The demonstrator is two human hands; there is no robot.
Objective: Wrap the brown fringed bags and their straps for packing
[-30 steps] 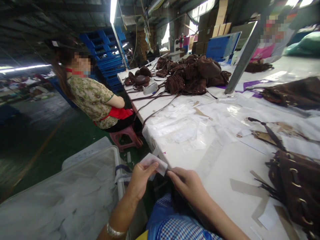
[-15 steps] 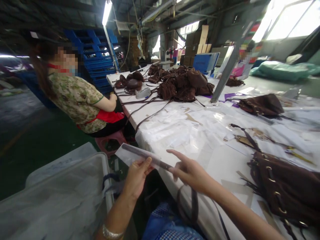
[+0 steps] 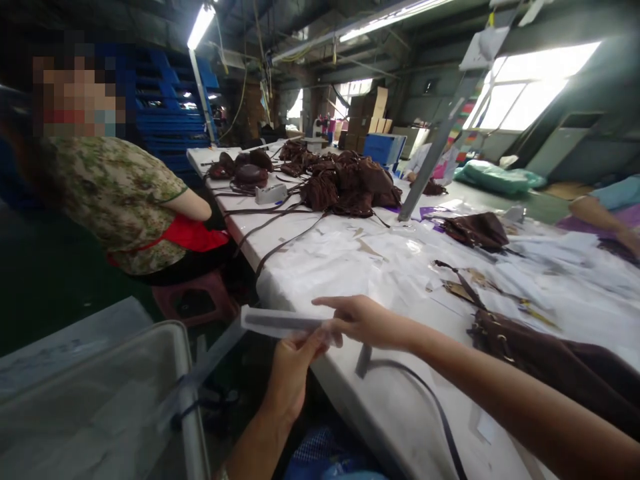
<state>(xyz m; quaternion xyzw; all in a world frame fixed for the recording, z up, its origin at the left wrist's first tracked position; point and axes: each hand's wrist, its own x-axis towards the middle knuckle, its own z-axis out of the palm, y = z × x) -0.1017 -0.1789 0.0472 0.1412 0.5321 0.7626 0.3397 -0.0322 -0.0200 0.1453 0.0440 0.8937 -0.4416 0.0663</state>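
Note:
A dark flat strap in a whitish translucent wrapping [image 3: 280, 321] is held over the table's near corner. My left hand [image 3: 295, 367] pinches it from below, thumb on top, near its right end. At that same end my right hand [image 3: 357, 321] closes thumb and fingers on it, with the index finger stretched out to the left. A loose dark strap [image 3: 435, 393] curves over the table edge below my right forearm. To the right lies a dark brown bag [image 3: 545, 360] with metal rings.
On the white table [image 3: 345, 373] lie a pile of brown bags [image 3: 350, 180], thin white sheets [image 3: 330, 260] and a slanted metal post [image 3: 433, 160]. A seated person [image 3: 125, 200] is at left, above a translucent bin [image 3: 183, 353]. Another person's arm [image 3: 603, 217] shows at right.
The wrapped strap has turned closer to level. My hands have come closer together at its right end. The view has shifted right, bringing another person's arm into sight.

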